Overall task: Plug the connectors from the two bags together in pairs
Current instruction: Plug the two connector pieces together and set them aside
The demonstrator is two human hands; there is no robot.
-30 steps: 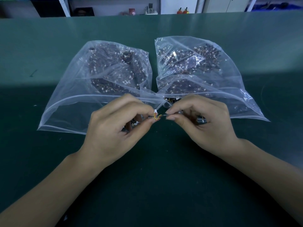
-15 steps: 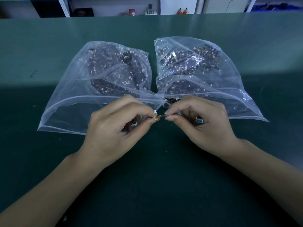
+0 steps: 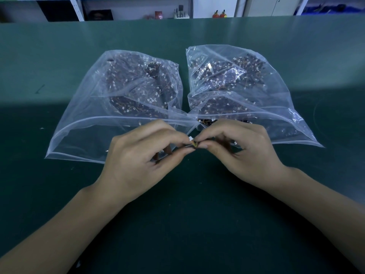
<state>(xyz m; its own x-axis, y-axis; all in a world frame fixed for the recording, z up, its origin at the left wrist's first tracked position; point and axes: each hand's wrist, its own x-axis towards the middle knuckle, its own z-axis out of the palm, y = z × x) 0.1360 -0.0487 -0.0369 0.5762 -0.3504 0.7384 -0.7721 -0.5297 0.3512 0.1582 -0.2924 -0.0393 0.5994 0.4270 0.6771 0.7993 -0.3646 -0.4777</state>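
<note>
Head view, left hand: my left hand [image 3: 138, 161] hovered just above the green table [image 3: 197, 224], in front of the bag mouths, forefinger and thumb curled in and pinching one small white connector [image 3: 190, 138] at its tip.
Head view, right hand: my right hand [image 3: 243, 155] met it from the other side, forefinger and thumb curled and nipping the dark wired connector [image 3: 195, 144] that sat against the white one.
Head view, fingertips: the tips of both hands were touching or nearly so, right at the middle of the table's near half.
Head view, joint: the two pieces lay pressed close between my fingers; I could not tell whether they were fully seated, they were too small and half hidden.
Head view, left bag [image 3: 122, 107]: clear plastic, lying flat on the table, its open mouth toward me, packed at the far end with dark wires and white connectors.
Head view, right bag [image 3: 243, 91]: the same sort, just beside the left one, the two near corners touching above my fingertips.
Head view, spare parts: a few more small connectors showed under my curled left fingers, too dim to make out clearly.
Head view, far edge: shelving [image 3: 138, 8] with small items stood beyond the table.
</note>
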